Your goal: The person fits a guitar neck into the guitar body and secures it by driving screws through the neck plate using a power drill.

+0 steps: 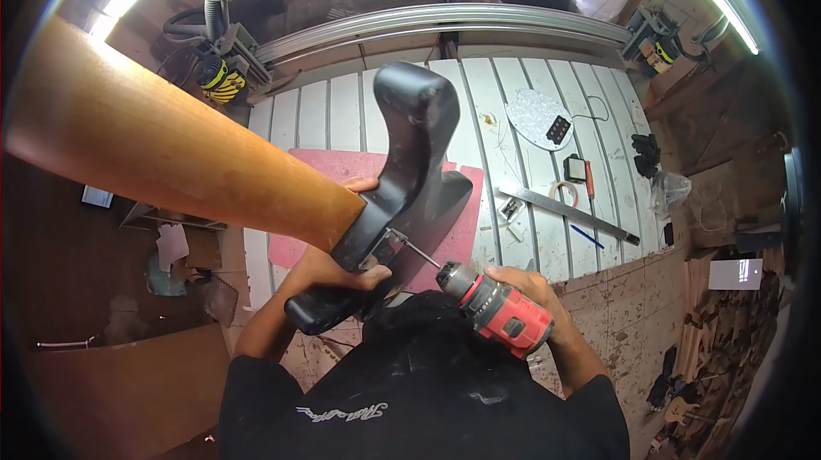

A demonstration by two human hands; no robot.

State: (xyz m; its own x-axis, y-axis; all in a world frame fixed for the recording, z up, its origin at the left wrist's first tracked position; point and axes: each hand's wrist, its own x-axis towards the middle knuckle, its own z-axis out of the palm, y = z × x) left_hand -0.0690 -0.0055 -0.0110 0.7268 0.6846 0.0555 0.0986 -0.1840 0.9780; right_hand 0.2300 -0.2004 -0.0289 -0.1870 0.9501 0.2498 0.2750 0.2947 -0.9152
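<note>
My left hand [338,270] wraps around the neck joint of a black electric guitar [423,131], its thumb beside a metal neck plate [387,248]. Fingertips show on the far side of the neck. The guitar's brown wooden neck [214,169] rises tilted toward the camera at upper left. In my right hand [523,285] is a red and black cordless drill [513,323], most of the grip hidden. Its long driver bit [423,255] points at the plate, and the tip meets a corner of it, where a screw is too small to make out clearly.
A white slatted table [342,101] carries a pink mat [325,161], a steel ruler [573,214], a tape roll [564,195], a red-handled screwdriver [589,178], a blue pen [587,236] and a pale pickguard [534,118]. A metal rail [445,24] spans the back.
</note>
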